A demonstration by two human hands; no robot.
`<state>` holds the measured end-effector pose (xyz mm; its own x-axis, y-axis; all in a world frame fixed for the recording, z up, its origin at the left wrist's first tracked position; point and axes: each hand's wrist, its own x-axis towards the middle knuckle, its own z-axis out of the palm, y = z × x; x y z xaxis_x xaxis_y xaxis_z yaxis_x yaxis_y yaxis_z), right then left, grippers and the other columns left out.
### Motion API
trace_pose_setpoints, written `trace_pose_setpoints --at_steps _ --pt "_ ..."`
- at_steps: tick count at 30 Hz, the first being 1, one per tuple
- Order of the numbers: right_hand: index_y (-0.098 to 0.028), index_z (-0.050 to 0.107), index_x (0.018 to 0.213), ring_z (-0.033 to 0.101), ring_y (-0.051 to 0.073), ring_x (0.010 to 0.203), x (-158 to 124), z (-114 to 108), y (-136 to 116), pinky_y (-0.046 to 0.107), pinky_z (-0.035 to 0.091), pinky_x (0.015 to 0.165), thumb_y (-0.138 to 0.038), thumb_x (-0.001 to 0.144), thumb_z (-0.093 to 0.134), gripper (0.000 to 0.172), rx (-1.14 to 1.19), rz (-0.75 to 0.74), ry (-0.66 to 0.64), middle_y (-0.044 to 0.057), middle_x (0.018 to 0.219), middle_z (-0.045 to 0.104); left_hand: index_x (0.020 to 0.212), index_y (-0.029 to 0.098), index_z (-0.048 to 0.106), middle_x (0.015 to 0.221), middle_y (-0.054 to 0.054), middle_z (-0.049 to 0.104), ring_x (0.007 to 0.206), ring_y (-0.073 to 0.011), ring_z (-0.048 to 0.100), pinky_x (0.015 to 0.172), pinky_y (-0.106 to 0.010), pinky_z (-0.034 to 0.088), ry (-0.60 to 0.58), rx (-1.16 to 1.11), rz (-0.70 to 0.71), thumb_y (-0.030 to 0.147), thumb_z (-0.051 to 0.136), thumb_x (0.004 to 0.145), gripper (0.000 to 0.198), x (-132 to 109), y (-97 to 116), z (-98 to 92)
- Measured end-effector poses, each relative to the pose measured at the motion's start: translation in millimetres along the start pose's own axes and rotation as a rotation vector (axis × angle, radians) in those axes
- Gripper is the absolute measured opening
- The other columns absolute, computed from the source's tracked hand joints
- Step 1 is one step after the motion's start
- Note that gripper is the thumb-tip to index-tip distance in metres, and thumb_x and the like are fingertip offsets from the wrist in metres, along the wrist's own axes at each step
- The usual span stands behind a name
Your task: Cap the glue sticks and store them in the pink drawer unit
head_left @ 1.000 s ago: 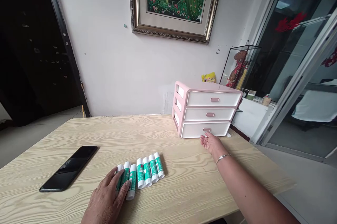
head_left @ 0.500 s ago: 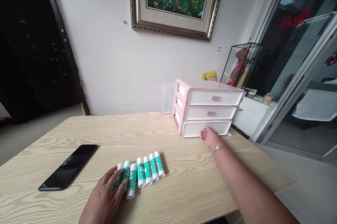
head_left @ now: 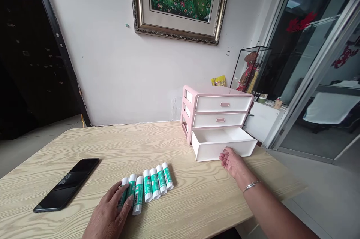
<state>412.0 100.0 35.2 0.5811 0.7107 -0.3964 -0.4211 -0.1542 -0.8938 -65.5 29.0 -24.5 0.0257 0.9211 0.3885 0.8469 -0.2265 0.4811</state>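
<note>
My right hand [head_left: 231,162] has its fingers curled at the handle of the bottom drawer [head_left: 208,153], which stands pulled out with nothing visible inside. The handle itself is mostly behind the fingers. This drawer belongs to a pink and white drawer unit [head_left: 191,119], whose upper two drawers are closed. At the lower left, my left hand [head_left: 111,207] lies over the left end of a row of green and white glue sticks [head_left: 155,183], thumb and fingers around the leftmost ones. The sticks lie side by side on the wooden table [head_left: 135,138].
A black phone [head_left: 67,184] lies flat on the left of the table. Behind the drawer unit are a yellow packet [head_left: 221,80] and a glass case [head_left: 249,68] with a figure in it. A framed picture [head_left: 180,33] hangs on the wall.
The bottom drawer, closed before, has come out toward me with my right hand at its handle. My left hand stays on the glue sticks. The view has shifted slightly.
</note>
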Motion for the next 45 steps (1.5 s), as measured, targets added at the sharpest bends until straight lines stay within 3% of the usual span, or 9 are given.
trace_pose_setpoints --at_steps 5,9,15,19,22,26,36,41,45 --pt "-0.02 0.053 0.08 0.06 0.011 0.052 -9 -13 -3 0.02 0.042 0.043 -0.037 0.087 0.06 0.02 -0.011 0.003 0.009 -0.001 0.065 0.062 0.124 0.023 0.066 0.14 -0.01 0.057 0.124 -0.0292 0.059 0.106 -0.049 0.049 -0.015 0.006 0.001 0.054 0.046 0.092 0.049 -1 -1 1.5" --pt "-0.022 0.051 0.085 0.06 0.013 0.053 -48 -7 3 0.021 0.042 0.045 -0.04 0.088 0.06 0.021 -0.054 0.009 -0.048 0.0 0.066 0.064 0.125 0.024 0.065 0.141 -0.009 0.056 0.127 -0.0285 0.056 0.108 -0.049 0.047 -0.018 0.008 0.011 0.051 0.047 0.093 0.046 -3 4 -1.2" --pt "-0.021 0.058 0.088 0.062 0.016 0.066 -152 40 23 0.024 0.043 0.052 -0.04 0.077 0.068 0.025 -0.482 -0.146 -0.484 0.002 0.077 0.065 0.126 0.022 0.064 0.141 -0.011 0.056 0.129 -0.028 0.055 0.11 -0.049 0.044 -0.029 0.0 -0.018 0.052 0.043 0.095 0.048 -4 16 -9.6" --pt "-0.021 0.061 0.11 0.062 0.022 0.098 -188 83 39 0.034 0.048 0.085 -0.041 0.081 0.063 0.035 -0.832 -0.493 -0.625 0.008 0.11 0.066 0.126 0.021 0.063 0.141 -0.011 0.056 0.129 -0.0277 0.054 0.111 -0.049 0.044 -0.047 -0.019 -0.034 0.053 0.042 0.095 0.05 -5 15 -11.5" --pt "-0.019 0.057 0.122 0.054 0.026 0.117 -188 111 59 0.036 0.041 0.099 -0.039 0.085 0.058 0.042 -1.055 -0.701 -0.679 0.013 0.126 0.06 0.127 0.021 0.062 0.141 -0.011 0.055 0.13 -0.0268 0.054 0.111 -0.047 0.044 -0.058 -0.045 -0.042 0.053 0.043 0.095 0.05 -6 14 -11.8" --pt "-0.018 0.059 0.121 0.051 0.027 0.12 -171 133 87 0.037 0.038 0.102 -0.036 0.088 0.056 0.038 -1.238 -0.892 -0.69 0.014 0.123 0.059 0.126 0.021 0.063 0.141 -0.011 0.056 0.129 -0.0272 0.055 0.11 -0.047 0.045 -0.056 -0.069 -0.056 0.053 0.043 0.094 0.05 -6 17 -15.9" --pt "-0.021 0.054 0.132 0.053 0.026 0.109 -152 125 89 0.034 0.039 0.094 -0.022 0.082 0.058 0.05 -1.519 -1.091 -0.725 0.012 0.118 0.059 0.123 0.019 0.066 0.14 -0.012 0.057 0.128 -0.0293 0.056 0.109 -0.05 0.045 -0.078 -0.11 -0.092 0.053 0.043 0.092 0.052 -3 27 -26.6" --pt "-0.031 0.046 0.142 0.059 0.022 0.098 -137 120 63 0.028 0.041 0.081 -0.023 0.078 0.064 0.067 -1.54 -0.992 -0.746 0.007 0.121 0.057 0.123 0.024 0.066 0.14 -0.01 0.058 0.128 -0.0289 0.056 0.108 -0.049 0.046 -0.058 -0.121 -0.055 0.053 0.047 0.091 0.047 -5 19 -20.6" --pt "-0.032 0.047 0.143 0.057 0.023 0.104 -115 116 -4 0.028 0.04 0.084 -0.023 0.076 0.068 0.07 -1.377 -1.045 -0.558 0.007 0.126 0.057 0.124 0.025 0.066 0.141 -0.009 0.057 0.129 -0.0286 0.055 0.109 -0.048 0.045 -0.058 -0.104 -0.044 0.053 0.047 0.091 0.047 -5 16 -17.4"
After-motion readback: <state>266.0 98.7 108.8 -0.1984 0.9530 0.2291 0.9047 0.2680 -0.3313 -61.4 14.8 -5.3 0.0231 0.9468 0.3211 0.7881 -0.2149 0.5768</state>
